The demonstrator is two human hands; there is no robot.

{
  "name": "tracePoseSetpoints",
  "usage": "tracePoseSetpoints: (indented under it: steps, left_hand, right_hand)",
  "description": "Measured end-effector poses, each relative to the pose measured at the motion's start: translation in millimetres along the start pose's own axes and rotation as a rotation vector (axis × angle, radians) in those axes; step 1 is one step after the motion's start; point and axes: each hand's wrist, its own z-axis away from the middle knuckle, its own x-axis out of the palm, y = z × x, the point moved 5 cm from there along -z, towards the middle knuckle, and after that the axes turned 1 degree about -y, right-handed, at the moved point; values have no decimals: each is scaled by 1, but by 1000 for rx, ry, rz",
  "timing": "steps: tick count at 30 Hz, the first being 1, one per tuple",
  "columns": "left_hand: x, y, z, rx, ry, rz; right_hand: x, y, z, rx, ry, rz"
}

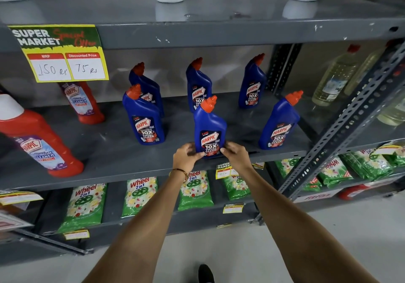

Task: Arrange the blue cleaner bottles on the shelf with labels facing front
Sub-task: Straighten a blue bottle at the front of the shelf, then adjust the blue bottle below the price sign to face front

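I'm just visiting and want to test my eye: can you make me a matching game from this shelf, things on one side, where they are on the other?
Things:
1. Blue bottle with the front-facing label
2. Red bottles
3. Green Wheel packets
4. Yellow price sign

Places:
A. shelf below
B. between both hands, left hand and right hand
C. hanging from the upper shelf's edge
D. left end of the middle shelf

Pairs: 1-B, 2-D, 3-A, 4-C
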Motion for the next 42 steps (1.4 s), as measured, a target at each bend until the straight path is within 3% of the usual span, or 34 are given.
tracePoseSetpoints:
  steps: [7, 14, 17, 23, 30, 42]
  left_hand:
    - [-13, -11, -3, -36, 9, -8]
    - [-65, -31, 3, -50, 13, 3]
    - [-94, -41, 9, -54, -13, -13]
    - [-145, -57, 16, -54, -31, -50]
    - [-185, -68, 8, -71, 55, -40]
    - [-192, -60, -42, -108, 74, -3]
  right_hand:
    - [-1, 6, 2, 102, 65, -20]
    - [3, 7, 33, 193, 306, -25]
    - [22, -3, 54, 148, 370, -13]
    - [83, -35, 75, 44, 284, 109]
    - [138, -59, 58, 99, 202, 42]
    - [175, -72, -18, 140, 52, -36]
